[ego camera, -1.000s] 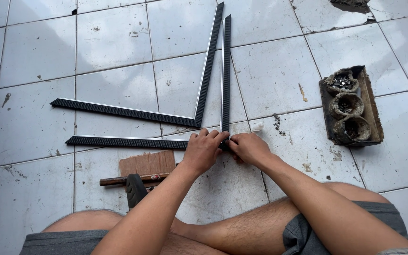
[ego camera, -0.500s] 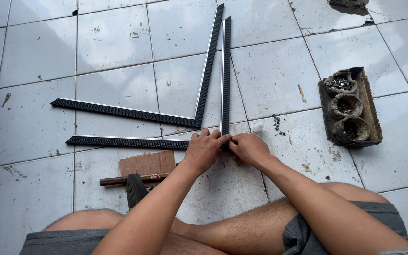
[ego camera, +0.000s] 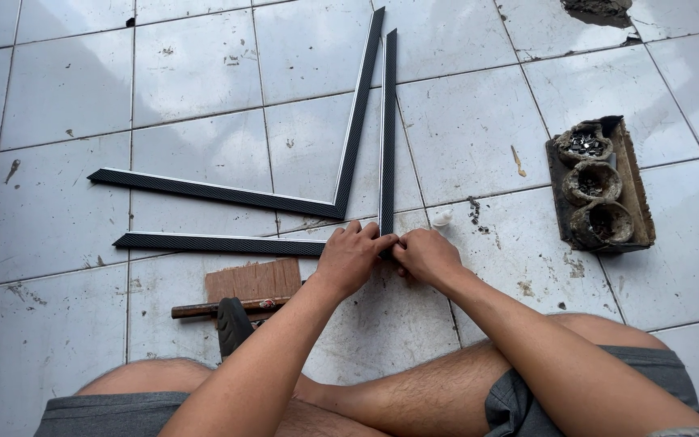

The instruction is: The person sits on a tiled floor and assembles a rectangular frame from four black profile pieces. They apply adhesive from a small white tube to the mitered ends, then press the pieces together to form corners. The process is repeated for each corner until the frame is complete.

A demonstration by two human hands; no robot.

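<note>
Frame strips (ego camera: 228,243), black with pale edges, laid on tiled floor (ego camera: 58,97) as an L, mitred ends meeting under the fingers. Left hand (ego camera: 353,259) and right hand (ego camera: 426,255) both pinching that corner, presumably to align it. Joined L-piece (ego camera: 349,146) just behind. Cardboard tray (ego camera: 637,194) well right, holding three crusty cups of small metal bits.

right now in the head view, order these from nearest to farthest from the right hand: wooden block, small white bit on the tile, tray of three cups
From the right hand:
1. Small white bit, just above the hand on the tile.
2. Wooden block, to the left, past the left hand.
3. Tray of three cups, far right on the floor.
</note>
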